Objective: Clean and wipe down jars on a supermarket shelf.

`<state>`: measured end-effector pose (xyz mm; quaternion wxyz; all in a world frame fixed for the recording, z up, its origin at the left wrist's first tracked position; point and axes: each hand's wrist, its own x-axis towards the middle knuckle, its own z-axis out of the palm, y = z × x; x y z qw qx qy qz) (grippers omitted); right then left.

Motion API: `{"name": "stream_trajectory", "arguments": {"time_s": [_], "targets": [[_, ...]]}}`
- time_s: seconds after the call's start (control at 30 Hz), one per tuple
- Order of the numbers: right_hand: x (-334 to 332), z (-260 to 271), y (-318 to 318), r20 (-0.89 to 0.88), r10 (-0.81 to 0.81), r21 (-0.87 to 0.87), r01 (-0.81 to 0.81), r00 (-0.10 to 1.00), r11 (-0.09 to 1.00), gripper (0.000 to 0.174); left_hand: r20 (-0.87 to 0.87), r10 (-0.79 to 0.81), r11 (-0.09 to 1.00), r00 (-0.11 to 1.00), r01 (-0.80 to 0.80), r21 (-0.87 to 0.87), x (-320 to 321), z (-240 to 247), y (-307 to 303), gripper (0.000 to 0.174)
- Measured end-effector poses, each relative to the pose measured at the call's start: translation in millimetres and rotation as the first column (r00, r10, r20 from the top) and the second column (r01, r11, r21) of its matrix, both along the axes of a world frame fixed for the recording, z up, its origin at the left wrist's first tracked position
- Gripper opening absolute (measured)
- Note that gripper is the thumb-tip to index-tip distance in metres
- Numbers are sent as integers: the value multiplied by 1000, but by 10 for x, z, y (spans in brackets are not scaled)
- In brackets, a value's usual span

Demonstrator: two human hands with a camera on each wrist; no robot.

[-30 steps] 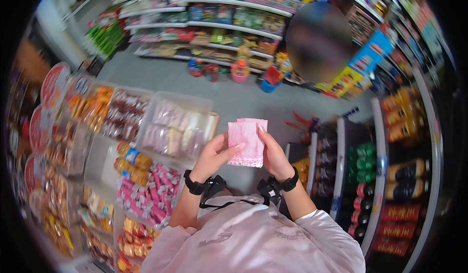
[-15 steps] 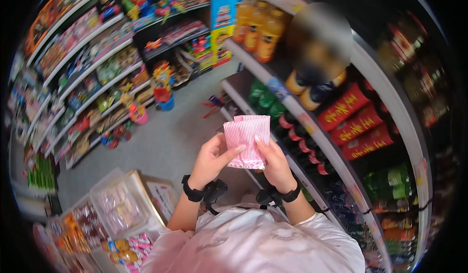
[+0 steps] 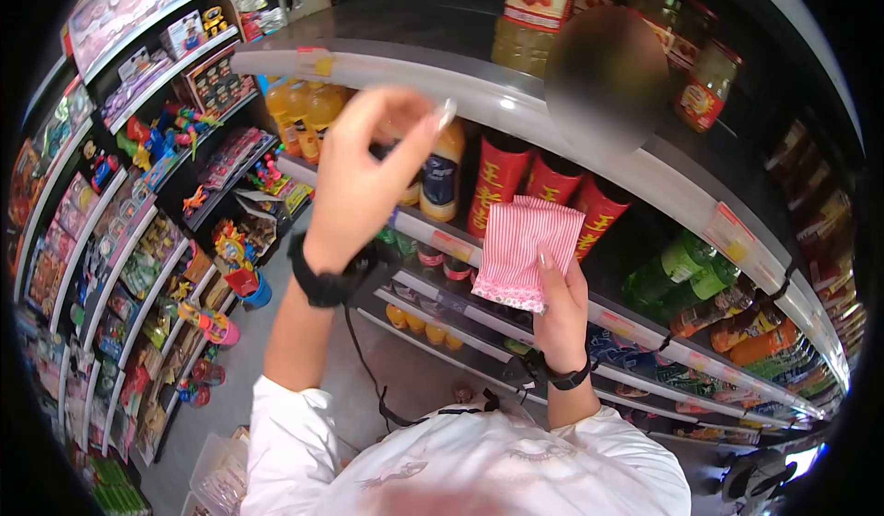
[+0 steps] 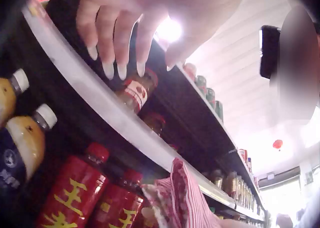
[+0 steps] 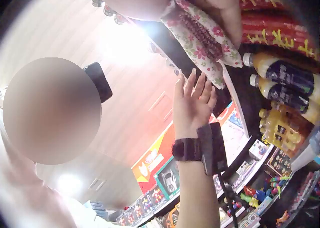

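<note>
A pink-and-white striped pouch (image 3: 529,249) with a floral border is gripped by the right hand (image 3: 564,318), thumb across its front. Seen in the right wrist view, the floral edge of the pouch (image 5: 200,42) faces the camera. The left hand (image 3: 368,175), empty, is raised in front of the drink shelf, its fingers slightly bent and apart from the pouch. In the left wrist view the left hand (image 4: 150,17) has its fingers spread and hanging loose near the shelf edge. Behind the pouch stand red bottles (image 3: 497,180) with yellow characters.
Jars (image 3: 534,19) stand on the upper shelf. Orange drink bottles (image 3: 308,111) are left of the red ones, green bottles (image 3: 677,272) to the right. A toy rack (image 3: 138,194) curves along the left, with a blue bucket (image 3: 253,290) on the floor.
The view has swung from the snack bins toward the drink shelves. The left hand has let go of the pouch and moved up and left; the right hand keeps hold of it.
</note>
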<state>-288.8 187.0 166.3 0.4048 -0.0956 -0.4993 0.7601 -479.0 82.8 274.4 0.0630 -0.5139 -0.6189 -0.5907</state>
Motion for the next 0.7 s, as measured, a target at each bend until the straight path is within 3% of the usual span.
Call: {"name": "stream_trajectory", "arguments": {"time_s": [0.13, 0.17, 0.27, 0.37, 0.4, 0.5, 0.53, 0.63, 0.7], "targets": [[111, -50, 148, -18, -50, -44, 49, 999, 998, 27, -332, 138, 984, 933, -92, 150, -117, 349, 560, 46], [132, -34, 142, -25, -58, -51, 57, 998, 997, 27, -333, 127, 985, 934, -78, 156, -161, 393, 691, 51], [218, -41, 155, -38, -74, -71, 71, 996, 995, 30, -256, 47, 993, 966, -17, 121, -178, 498, 1018, 69], [293, -120, 208, -55, -79, -80, 75, 995, 994, 34, -116, -248, 957, 962, 262, 121, 5, 647, 1160, 72], [312, -123, 218, -63, -82, -78, 77, 995, 994, 33, -202, -207, 956, 957, 242, 164, -53, 638, 1280, 64], [355, -138, 221, -85, -103, -88, 96, 991, 992, 33, -87, -128, 980, 988, 139, 143, -12, 692, 1379, 61], [367, -147, 220, -92, -113, -94, 104, 989, 990, 33, -87, -185, 960, 979, 199, 195, 30, 679, 1378, 55], [399, -188, 213, -97, -156, -119, 144, 983, 982, 32, -36, -171, 977, 985, 174, 121, -207, 615, 1474, 69], [401, -181, 194, -81, -163, -150, 149, 983, 977, 31, -22, -205, 961, 979, 205, 185, -270, 581, 1526, 65]]}}
